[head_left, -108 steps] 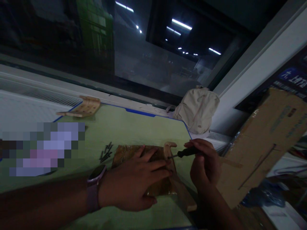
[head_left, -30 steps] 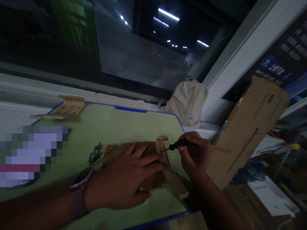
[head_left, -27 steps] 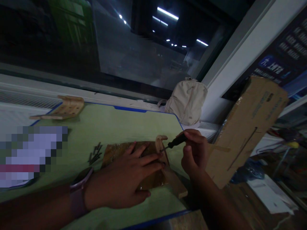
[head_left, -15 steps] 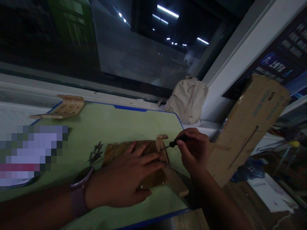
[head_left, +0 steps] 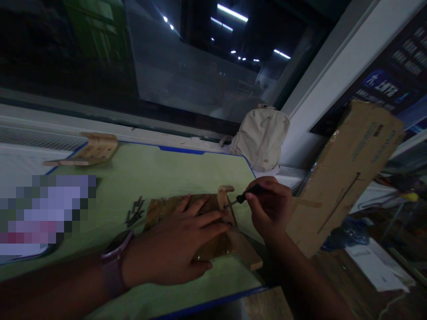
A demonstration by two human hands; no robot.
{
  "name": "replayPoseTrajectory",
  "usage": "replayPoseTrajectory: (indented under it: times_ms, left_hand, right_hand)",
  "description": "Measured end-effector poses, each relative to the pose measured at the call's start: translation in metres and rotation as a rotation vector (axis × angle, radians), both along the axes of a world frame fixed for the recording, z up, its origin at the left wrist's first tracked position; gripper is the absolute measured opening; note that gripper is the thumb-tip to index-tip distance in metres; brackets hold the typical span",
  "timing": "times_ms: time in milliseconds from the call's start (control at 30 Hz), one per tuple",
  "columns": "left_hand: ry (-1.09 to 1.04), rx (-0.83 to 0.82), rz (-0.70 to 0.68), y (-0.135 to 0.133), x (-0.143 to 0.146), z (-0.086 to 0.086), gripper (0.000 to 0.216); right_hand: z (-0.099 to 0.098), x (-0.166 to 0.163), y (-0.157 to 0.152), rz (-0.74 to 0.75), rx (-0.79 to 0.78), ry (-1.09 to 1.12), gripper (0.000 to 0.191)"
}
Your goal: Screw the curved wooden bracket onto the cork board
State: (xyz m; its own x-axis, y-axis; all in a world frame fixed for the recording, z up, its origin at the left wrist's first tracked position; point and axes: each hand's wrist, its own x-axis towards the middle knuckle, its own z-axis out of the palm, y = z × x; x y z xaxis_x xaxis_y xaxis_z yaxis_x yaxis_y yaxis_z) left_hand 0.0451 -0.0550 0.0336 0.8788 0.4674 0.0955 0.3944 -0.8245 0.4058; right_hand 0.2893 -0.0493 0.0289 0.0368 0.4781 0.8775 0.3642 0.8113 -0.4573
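My left hand [head_left: 178, 242] lies flat with fingers spread across a brown tape-wrapped piece [head_left: 163, 210], its fingertips reaching the edge of a curved wooden part [head_left: 245, 249]. In my right hand [head_left: 269, 206] is a black-handled screwdriver [head_left: 245, 195], fingers closed around the handle. Its shaft slants down to the left, and the tip meets the wood below the hooked end; any screw head there is too small to make out. Several dark screws [head_left: 135, 212] lie in a loose group left of the brown piece.
A second curved wooden piece [head_left: 95, 150] with holes sits at the table's far left corner. Nearer on the left is a phone-like object [head_left: 50, 213], blurred out. Beyond the green tabletop [head_left: 180, 171] stand a beige backpack [head_left: 262, 138] and, at right, a big cardboard box [head_left: 347, 173].
Hardly anything differs. My left forearm has shifted very slightly to the right, and the screwdriver stays at the same spot on the wood.
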Motion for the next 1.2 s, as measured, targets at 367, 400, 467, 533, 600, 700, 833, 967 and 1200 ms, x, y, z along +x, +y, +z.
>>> replayPoseTrajectory:
  times_ms: [367, 400, 467, 533, 600, 700, 833, 967, 1200]
  left_hand:
    - [0.005, 0.014, -0.011, 0.000, -0.001, 0.002, 0.075]
    - [0.001, 0.015, -0.013, 0.000, -0.001, 0.002, 0.076]
    - [-0.009, 0.014, -0.016, 0.000, -0.001, 0.001, 0.078]
    - [-0.021, 0.008, -0.019, 0.001, 0.000, 0.000, 0.079]
    - [-0.025, 0.001, -0.016, 0.001, 0.000, 0.000, 0.080]
    - [-0.022, -0.012, -0.010, 0.000, 0.000, 0.000, 0.080]
    - [-0.002, 0.000, -0.014, 0.000, 0.000, 0.001, 0.079]
    - [0.002, 0.014, -0.015, 0.000, -0.001, 0.002, 0.076]
    - [-0.007, 0.000, -0.015, 0.000, 0.000, 0.005, 0.080]
  right_hand:
    - [0.001, -0.003, -0.007, 0.107, -0.129, -0.049, 0.033]
    - [0.002, -0.005, -0.007, 0.138, -0.143, -0.025, 0.033]
    - [0.002, -0.008, -0.006, 0.185, -0.173, 0.020, 0.032]
    - [0.001, -0.008, -0.005, 0.190, -0.194, 0.052, 0.031]
    - [0.000, -0.006, -0.003, 0.150, -0.191, 0.075, 0.031]
    - [-0.001, 0.000, 0.000, 0.047, -0.125, 0.085, 0.035]
    - [-0.003, 0.008, 0.000, -0.006, -0.039, -0.034, 0.041]
    - [-0.003, 0.007, -0.006, -0.013, -0.046, -0.162, 0.036]
    - [-0.001, -0.003, -0.003, 0.084, -0.131, 0.040, 0.031]
